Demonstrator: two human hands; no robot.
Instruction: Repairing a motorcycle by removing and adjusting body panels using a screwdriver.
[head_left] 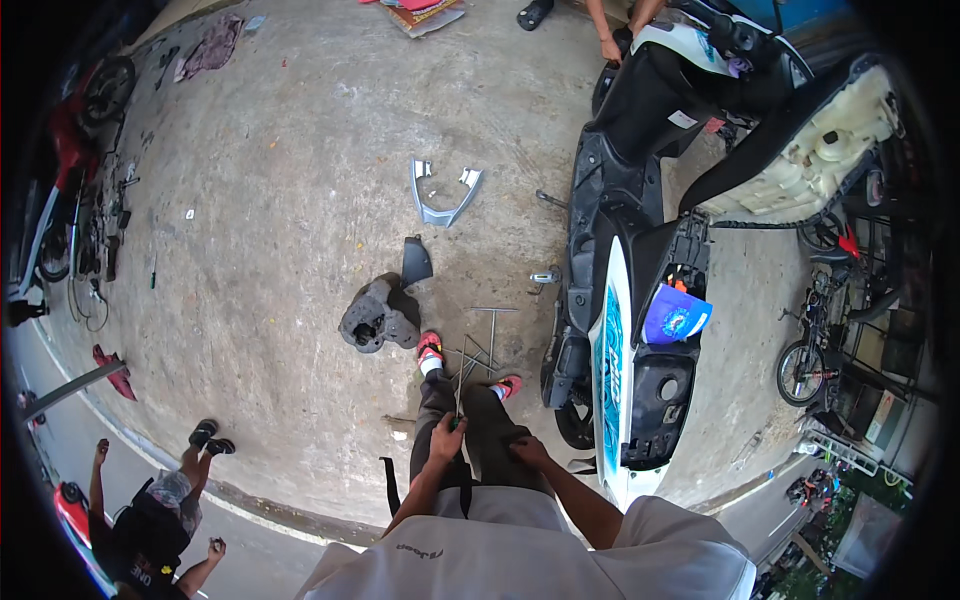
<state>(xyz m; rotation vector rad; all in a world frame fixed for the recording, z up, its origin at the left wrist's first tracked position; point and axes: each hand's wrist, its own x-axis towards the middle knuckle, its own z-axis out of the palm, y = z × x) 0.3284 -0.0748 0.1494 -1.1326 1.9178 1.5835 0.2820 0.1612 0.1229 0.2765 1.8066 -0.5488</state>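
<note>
My left hand (446,440) is closed round the green and dark handle of a screwdriver (461,375), its long thin shaft pointing away from me over my feet. Against my right thigh rests my right hand (530,452); its fingers are partly lost against the dark trousers, so I cannot tell whether they hold anything. Just right of me stands a white, blue and black scooter (612,340) with its seat (800,150) tipped up. A blue packet (675,315) lies in the open space under the seat. T-handle wrenches (493,335) lie on the ground by my shoes.
Ahead on the concrete lie a silver grab rail (440,215), a dark plastic panel (417,262) and a lumpy dark grey object (380,315). Another person's hands (610,45) touch the scooter's far end. At lower left stands another person (160,530). Motorcycles (75,180) line the left.
</note>
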